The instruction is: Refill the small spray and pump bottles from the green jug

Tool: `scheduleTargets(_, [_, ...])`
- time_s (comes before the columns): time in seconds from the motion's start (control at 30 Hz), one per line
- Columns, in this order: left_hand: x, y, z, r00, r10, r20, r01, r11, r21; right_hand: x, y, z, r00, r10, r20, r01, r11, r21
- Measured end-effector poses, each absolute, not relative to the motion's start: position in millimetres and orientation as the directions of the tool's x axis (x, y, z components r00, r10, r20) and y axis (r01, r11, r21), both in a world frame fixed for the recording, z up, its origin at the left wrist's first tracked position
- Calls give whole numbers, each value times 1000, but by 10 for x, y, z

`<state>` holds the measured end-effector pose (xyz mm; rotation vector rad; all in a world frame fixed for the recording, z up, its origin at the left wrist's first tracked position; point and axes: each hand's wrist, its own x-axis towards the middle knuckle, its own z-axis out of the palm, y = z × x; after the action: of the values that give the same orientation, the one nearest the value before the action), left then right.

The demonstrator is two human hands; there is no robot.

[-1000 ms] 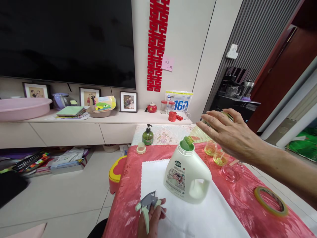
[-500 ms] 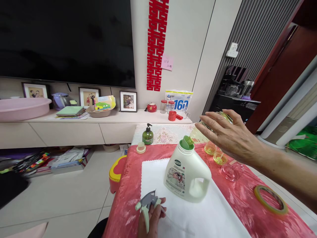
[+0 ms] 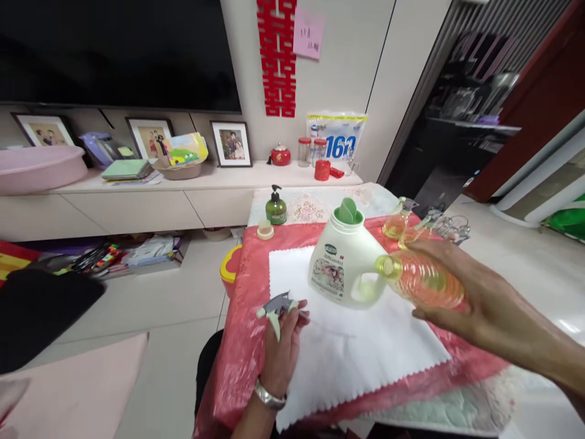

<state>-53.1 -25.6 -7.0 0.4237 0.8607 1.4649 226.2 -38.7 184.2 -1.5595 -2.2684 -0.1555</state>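
My right hand (image 3: 466, 299) is wrapped round a clear ribbed bottle (image 3: 420, 279) of yellowish liquid, held on its side with its open neck pointing left, just right of a white detergent jug (image 3: 343, 262). The jug stands upright on a white cloth (image 3: 347, 347) and has a green spout. My left hand (image 3: 282, 347) rests at the cloth's left edge and grips a grey and pale green spray trigger head (image 3: 276, 308).
A red tablecloth (image 3: 244, 341) covers the table. A green pump bottle (image 3: 276, 208) and a small cap (image 3: 265, 229) stand at the far left. Small glass bottles (image 3: 402, 222) sit at the back right. Behind is a low cabinet (image 3: 137, 207) with photo frames and jars.
My right hand was open and hovering over the glass items; now it holds the ribbed bottle and has brought it toward me beside the jug. The camera has tilted downward.
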Motion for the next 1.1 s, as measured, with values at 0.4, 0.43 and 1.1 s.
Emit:
scheduleTargets(0.4, [-712,-247,296,-154,914,-376,-709,163,686,2256,-982,606,-305,917,258,949,316,-2])
scheduleTargets(0.43, [-707,-261,305,-157,919,-362,-697,157,700,2220,-980,602,-309,916,255,947,320,-2])
scheduleTargets(1.1, [-484,-565,350,-21,985,-174,-566,132,814,1632,-1043,503,-334,924,184,868,378,-323])
